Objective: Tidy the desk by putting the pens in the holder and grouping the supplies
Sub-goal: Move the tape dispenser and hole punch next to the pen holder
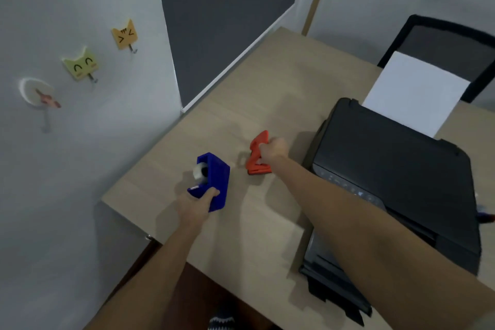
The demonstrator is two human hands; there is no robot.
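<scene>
I see my left hand (197,205) gripping the blue tape dispenser (213,182), clear roll inside, right hand (273,149) clutching the red-orange stapler (256,157) on the bench (257,222).

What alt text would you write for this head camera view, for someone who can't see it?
Seen from above, a person's left hand grips a blue tape dispenser and the right hand grips an orange stapler on a wooden desk, beside a black printer.

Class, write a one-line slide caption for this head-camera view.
Left hand holds a blue tape dispenser, right hand an orange stapler, beside a black printer.
</scene>
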